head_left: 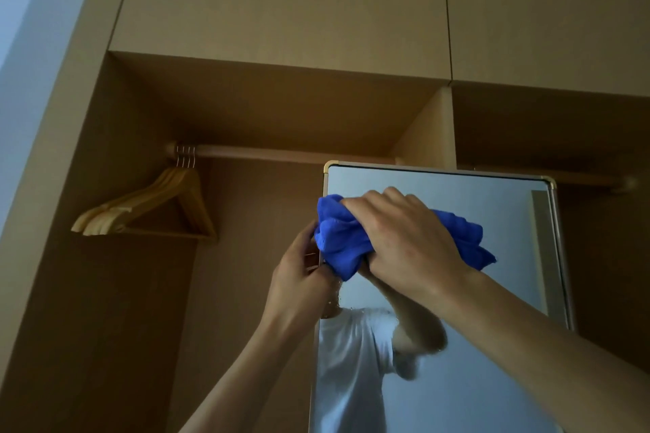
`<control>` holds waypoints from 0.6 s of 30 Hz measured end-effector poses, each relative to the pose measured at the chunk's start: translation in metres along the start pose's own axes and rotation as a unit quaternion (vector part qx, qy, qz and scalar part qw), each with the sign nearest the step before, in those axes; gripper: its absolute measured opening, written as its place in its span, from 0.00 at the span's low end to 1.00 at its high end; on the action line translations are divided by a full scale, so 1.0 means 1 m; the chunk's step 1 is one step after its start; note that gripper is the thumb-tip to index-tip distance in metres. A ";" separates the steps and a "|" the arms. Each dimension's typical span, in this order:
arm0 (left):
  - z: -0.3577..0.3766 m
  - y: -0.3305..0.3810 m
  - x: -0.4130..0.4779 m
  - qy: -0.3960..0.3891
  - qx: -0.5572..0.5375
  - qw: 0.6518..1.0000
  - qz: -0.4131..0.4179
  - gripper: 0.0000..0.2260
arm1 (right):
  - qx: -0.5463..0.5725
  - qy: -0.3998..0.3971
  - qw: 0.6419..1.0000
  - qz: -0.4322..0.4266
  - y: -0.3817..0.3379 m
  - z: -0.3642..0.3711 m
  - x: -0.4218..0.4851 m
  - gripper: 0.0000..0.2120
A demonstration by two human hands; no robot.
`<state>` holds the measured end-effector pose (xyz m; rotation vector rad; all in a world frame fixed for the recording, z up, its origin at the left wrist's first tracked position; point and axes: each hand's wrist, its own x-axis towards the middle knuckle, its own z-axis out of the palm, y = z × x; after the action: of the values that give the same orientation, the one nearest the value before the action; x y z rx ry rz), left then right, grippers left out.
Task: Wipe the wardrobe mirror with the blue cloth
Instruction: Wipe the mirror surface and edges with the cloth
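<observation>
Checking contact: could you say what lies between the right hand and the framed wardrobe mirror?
The bunched blue cloth, held by the right hand; head view.

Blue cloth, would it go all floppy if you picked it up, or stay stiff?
Probably floppy: the blue cloth bunches into soft folds under the right hand. Likely light too, since that one hand holds it high against the mirror.

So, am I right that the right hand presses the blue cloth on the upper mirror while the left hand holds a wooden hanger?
Not quite: in the head view the left hand grips the left edge of the mirror, not a hanger; the wooden hangers hang apart on the rail. The right hand does press the blue cloth on the upper mirror.
</observation>
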<state>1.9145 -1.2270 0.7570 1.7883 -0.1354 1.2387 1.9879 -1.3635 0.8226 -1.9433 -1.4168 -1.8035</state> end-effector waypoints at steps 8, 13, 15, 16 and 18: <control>0.000 -0.001 -0.011 -0.015 0.034 0.999 0.005 0.33 | -0.009 0.009 1.000 0.009 0.009 -0.004 0.003 0.19; 0.007 -0.004 -0.014 0.007 0.061 0.998 0.020 0.34 | -0.035 0.073 0.996 0.027 0.042 -0.028 0.036 0.21; 0.010 -0.007 -0.013 0.012 0.061 0.998 0.019 0.33 | -0.027 0.071 0.997 0.029 0.048 -0.031 0.042 0.22; 0.011 -0.007 -0.014 0.016 0.061 0.998 0.021 0.33 | -0.024 0.070 0.997 0.025 0.050 -0.031 0.041 0.22; 0.016 -0.007 -0.016 0.029 0.066 0.997 0.027 0.32 | -0.017 0.073 0.997 0.017 0.049 -0.028 0.035 0.22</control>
<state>1.9212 -1.2409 0.7387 1.8701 -0.0699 1.3638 1.9961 -1.3898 0.8831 -1.7988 -1.3088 -1.9228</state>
